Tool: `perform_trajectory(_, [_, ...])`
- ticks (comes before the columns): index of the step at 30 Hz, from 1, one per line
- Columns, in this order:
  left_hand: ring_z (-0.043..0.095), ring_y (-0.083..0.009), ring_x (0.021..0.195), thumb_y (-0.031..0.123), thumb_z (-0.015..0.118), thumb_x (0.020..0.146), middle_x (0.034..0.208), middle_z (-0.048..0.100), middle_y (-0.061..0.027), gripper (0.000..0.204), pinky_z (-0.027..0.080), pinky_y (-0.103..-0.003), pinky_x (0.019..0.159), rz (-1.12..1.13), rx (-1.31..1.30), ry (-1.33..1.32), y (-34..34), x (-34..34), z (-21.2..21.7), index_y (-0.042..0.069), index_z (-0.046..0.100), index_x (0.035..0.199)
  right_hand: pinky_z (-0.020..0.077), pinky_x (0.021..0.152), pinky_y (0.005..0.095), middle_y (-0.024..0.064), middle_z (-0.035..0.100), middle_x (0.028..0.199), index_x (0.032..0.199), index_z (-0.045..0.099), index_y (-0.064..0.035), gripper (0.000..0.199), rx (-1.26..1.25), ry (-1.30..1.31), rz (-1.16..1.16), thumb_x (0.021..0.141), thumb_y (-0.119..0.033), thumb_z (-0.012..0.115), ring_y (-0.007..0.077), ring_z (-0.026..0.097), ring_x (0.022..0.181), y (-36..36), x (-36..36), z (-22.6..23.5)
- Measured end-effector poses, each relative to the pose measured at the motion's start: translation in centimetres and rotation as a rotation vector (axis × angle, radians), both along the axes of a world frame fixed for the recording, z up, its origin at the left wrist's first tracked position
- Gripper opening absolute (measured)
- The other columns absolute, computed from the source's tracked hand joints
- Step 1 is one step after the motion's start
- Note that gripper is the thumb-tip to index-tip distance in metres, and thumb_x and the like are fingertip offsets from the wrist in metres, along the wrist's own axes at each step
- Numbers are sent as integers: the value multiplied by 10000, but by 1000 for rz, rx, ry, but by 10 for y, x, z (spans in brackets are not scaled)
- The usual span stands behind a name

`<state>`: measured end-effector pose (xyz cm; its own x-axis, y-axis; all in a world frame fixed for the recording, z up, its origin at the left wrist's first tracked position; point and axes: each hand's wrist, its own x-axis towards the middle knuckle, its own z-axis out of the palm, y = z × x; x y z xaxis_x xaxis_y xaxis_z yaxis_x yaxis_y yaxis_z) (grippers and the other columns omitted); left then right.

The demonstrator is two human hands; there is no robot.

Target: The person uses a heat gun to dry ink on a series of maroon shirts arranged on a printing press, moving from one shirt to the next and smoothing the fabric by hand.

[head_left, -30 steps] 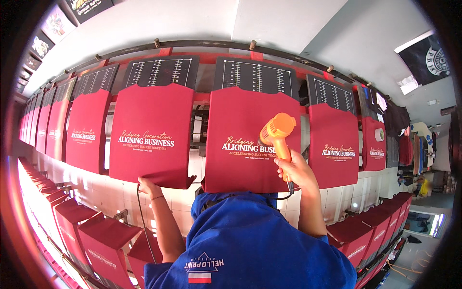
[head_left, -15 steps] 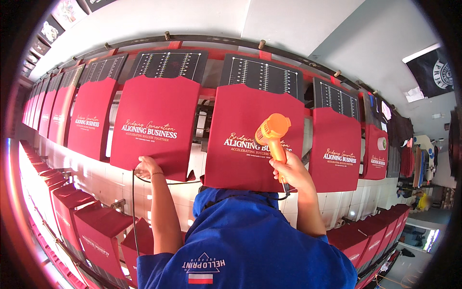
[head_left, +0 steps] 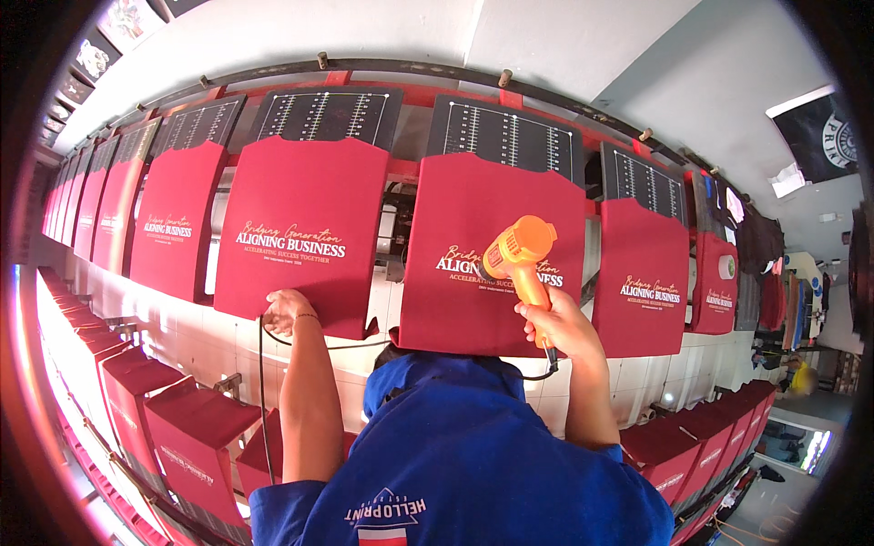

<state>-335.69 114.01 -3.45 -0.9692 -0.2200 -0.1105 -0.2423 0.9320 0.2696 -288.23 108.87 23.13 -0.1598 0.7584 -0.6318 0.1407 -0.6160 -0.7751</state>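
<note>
My right hand (head_left: 566,329) is wrapped round the handle of an orange heat gun (head_left: 523,247). The heat gun is over the white and gold print on a dark red shirt (head_left: 496,323), covering part of the lettering. This shirt lies flat on a black board (head_left: 505,132) marked with scales. To the left, my left hand (head_left: 289,312) is at the lower edge of another printed red shirt (head_left: 300,196). Its fingers are curled round a black cord (head_left: 263,391), which hangs down on one side and runs rightward on the other.
More red shirts on boards line the rack to the left and right (head_left: 642,309). A second row of shirt-covered boards (head_left: 196,419) stands behind me. A dark rail (head_left: 410,68) runs along the far side. A small roll (head_left: 726,267) rests on the rightmost shirt.
The heat gun has shifted slightly left along the print and now covers more of its middle. My left hand stays by the neighbouring shirt's lower edge. The whole view has shifted a little.
</note>
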Motion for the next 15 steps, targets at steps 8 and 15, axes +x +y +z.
perform_trajectory(8, [520, -282, 989, 486, 389, 924, 1044, 500, -132, 569, 435, -427, 840, 51, 26, 101, -1, 6, 6, -38, 457, 1132, 512, 564, 261, 21, 556, 821, 1086, 515, -14, 236, 42, -74, -60, 915, -135, 623, 93, 575, 650, 2, -13, 3])
perform_trajectory(15, [526, -300, 1034, 463, 410, 923, 1081, 502, -154, 556, 441, -449, 854, 20, 10, 107, 6, 23, 36, -38, 450, 1163, 519, 572, 267, 28, 582, 849, 1122, 523, -13, 239, 85, -104, -77, 914, -109, 595, 96, 572, 632, 4, -17, -4])
